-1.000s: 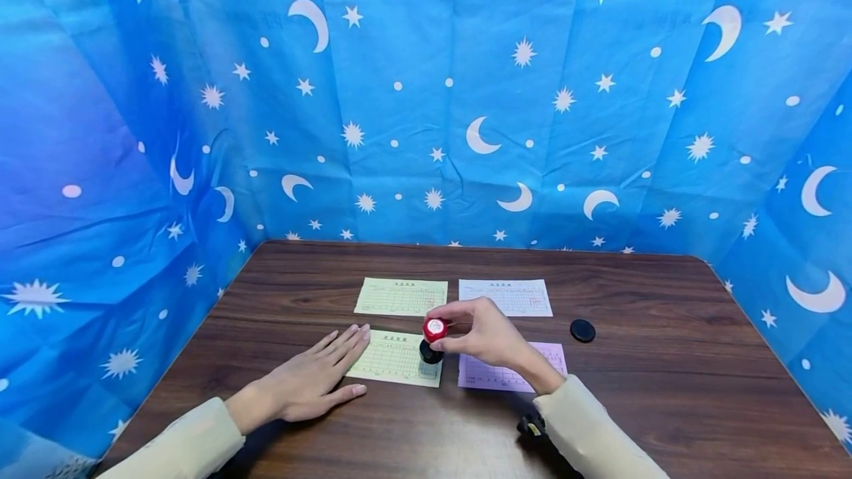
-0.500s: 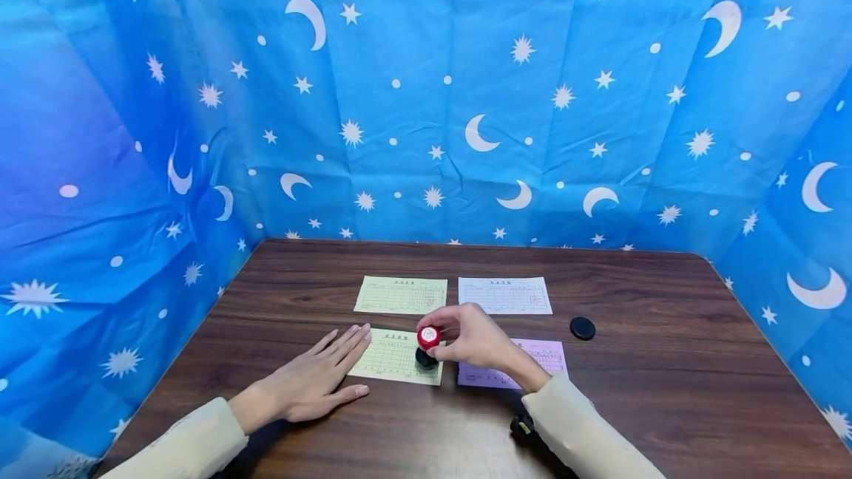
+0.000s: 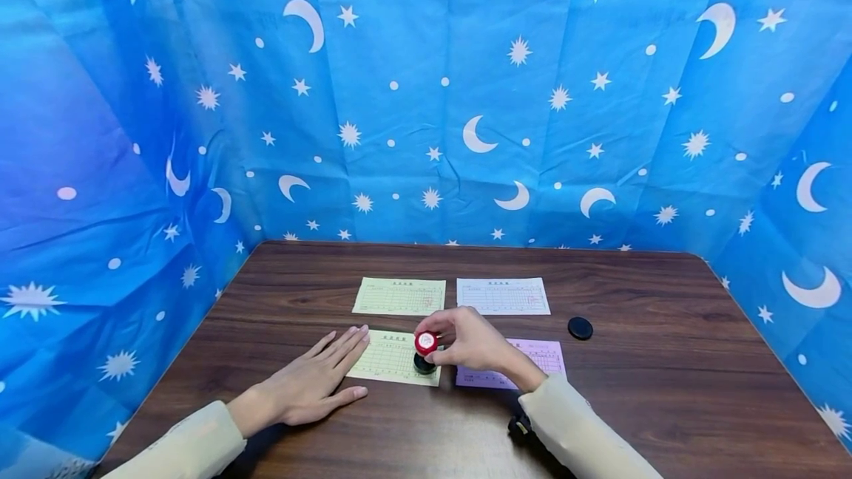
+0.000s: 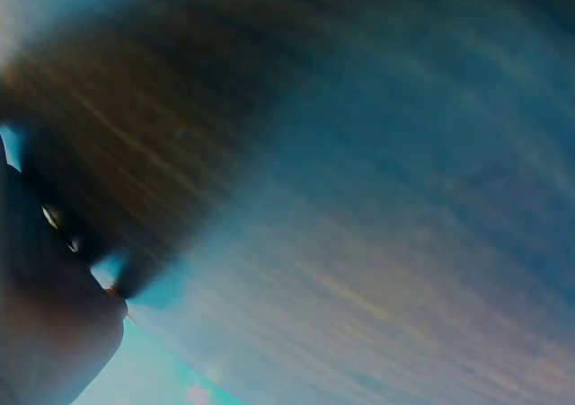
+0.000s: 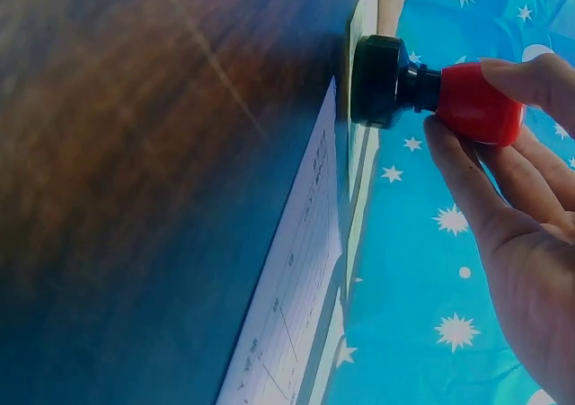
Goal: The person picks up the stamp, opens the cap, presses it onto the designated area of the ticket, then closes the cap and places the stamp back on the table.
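Observation:
My right hand (image 3: 474, 342) grips the red handle of a round stamp (image 5: 481, 104) between thumb and fingers. The stamp's black base stands on, or just over, the right part of the near green form (image 3: 386, 357); exact contact is hard to tell. My left hand (image 3: 309, 383) lies flat with straight fingers, its fingertips on that form's left edge. Partly behind my right wrist is a purple form (image 3: 546, 353). The left wrist view is blurred and shows mostly tabletop (image 4: 377, 270).
Behind lie another green form (image 3: 396, 296) and a white form (image 3: 499, 296), both bearing a red mark at the right. A black round cap (image 3: 580, 328) rests to the right on the dark wooden table (image 3: 665, 390). A blue curtain (image 3: 426, 94) with moons and stars surrounds the table.
My right hand has moved the stamp slightly left and nearer to me, down toward the near green form's right part. My left hand stays in place.

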`<action>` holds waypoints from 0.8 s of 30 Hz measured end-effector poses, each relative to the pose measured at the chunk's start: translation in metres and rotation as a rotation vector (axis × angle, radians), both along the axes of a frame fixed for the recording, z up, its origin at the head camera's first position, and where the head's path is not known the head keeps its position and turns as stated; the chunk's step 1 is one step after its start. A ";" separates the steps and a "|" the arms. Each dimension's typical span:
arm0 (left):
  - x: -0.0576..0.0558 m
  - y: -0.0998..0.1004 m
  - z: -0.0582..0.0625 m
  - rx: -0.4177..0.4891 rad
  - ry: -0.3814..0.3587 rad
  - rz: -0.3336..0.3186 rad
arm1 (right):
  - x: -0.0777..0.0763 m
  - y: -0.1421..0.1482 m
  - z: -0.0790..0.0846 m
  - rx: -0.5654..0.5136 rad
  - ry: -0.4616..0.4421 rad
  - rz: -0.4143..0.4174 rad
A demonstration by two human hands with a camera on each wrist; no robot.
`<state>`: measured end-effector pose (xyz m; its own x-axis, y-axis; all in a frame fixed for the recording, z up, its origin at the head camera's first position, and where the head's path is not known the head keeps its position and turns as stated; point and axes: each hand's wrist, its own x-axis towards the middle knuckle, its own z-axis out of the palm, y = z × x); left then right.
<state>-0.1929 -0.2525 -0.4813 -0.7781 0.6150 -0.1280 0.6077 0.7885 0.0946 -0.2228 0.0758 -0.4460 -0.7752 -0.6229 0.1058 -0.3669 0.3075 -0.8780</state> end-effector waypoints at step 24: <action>-0.001 0.000 -0.002 0.018 -0.009 0.010 | 0.000 -0.003 0.007 0.096 0.052 0.001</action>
